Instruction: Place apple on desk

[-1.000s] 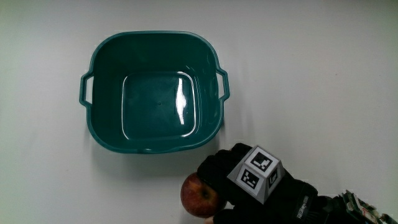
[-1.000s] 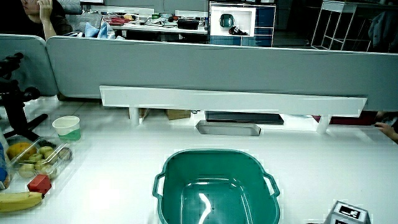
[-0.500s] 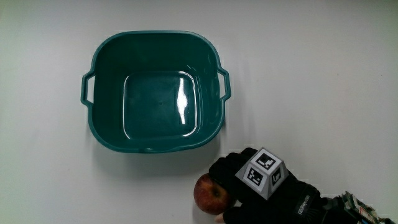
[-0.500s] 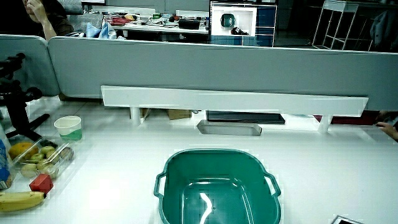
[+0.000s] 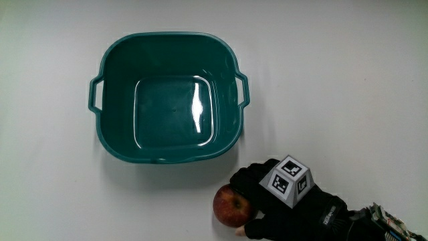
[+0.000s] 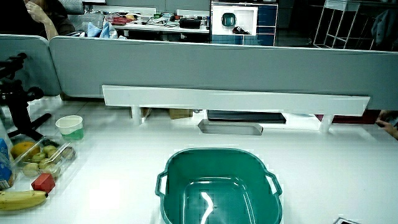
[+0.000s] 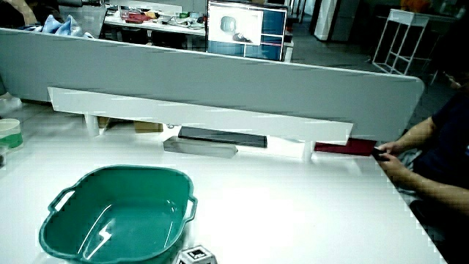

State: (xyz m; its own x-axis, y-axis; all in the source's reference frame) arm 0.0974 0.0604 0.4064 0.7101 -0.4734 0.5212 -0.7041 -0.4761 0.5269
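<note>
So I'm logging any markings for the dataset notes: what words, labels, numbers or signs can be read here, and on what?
Patterned cube on the hand: black-and-white marker squares only, no words.
Glove cuff print: too small to read.
Basin, apple: no text.
Monitor in a side view: a picture, nothing legible.

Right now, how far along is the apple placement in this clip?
Done: the apple is outside the green basin, which shows nothing inside, and sits low by the white desk, nearer the person than the basin. In hand: the hand wraps the apple's side. Whether the apple touches the desk cannot be told. Left: letting go and drawing the hand clear.
</note>
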